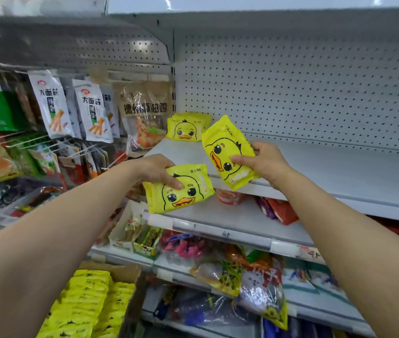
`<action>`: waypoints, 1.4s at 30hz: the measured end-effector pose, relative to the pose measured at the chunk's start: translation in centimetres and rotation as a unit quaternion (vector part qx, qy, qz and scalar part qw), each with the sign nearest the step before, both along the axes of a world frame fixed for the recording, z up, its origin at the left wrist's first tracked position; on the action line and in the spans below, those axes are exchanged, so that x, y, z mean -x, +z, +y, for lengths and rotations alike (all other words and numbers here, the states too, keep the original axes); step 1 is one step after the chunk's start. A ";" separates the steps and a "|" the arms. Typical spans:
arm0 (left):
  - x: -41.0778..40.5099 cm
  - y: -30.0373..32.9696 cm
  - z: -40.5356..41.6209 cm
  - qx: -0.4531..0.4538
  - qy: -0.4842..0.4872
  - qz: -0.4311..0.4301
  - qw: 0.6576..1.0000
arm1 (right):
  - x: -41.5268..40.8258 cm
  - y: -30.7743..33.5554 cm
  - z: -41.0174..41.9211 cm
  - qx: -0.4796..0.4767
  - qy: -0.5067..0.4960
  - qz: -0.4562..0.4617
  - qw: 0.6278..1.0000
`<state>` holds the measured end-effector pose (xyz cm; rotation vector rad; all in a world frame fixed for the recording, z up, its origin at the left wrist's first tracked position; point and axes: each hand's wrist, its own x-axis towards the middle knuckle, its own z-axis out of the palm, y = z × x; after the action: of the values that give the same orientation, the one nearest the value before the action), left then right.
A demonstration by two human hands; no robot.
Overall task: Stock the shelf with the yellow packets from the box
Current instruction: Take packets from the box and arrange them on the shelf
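Nearest, at about seven o'clock low in the view, the cardboard box (120,274) holds rows of yellow packets (89,301) standing on edge; its lower end is cut off by the frame, so how many remain cannot be told.

Further up, the left hand (157,170) grips one duck-faced packet (179,189), thumb on its front and the other fingers hidden behind. That packet's long axis runs from eight to two o'clock, and it hangs in front of the lower shelf's edge (218,228), not yet on any shelf.

At about two o'clock from it, the right hand (264,162) holds a second packet (227,152), its fingers curled round the right edge, with the long axis near eleven to five o'clock. The packet's lower end overlaps the front lip of the upper shelf (339,167), so the right hand looks the nearer to placing.

Farthest, at eleven o'clock from the right hand's packet, a small stack of placed packets (186,126) stands upright at the shelf's left end, against the pegboard back (291,81); the bare shelf beside it lies to the right. How many stand in that stack is hard to make out.
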<state>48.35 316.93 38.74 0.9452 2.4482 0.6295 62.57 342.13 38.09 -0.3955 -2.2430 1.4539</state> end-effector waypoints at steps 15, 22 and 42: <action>12.0 2.9 6.9 -0.006 -0.038 0.009 0.999 | 6.9 2.5 5.2 -0.010 -0.027 0.003 1.000; 19.2 2.8 9.3 0.055 -0.074 0.098 0.991 | 13.8 3.5 6.8 -0.046 -0.030 -0.011 0.998; 29.7 -0.4 14.8 -0.086 -0.106 0.324 0.936 | 22.3 3.5 10.1 -0.045 -0.049 -0.025 0.997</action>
<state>18.62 331.74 38.38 1.6860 2.8069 0.5166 40.29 352.20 41.55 -0.5112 -2.2852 1.3028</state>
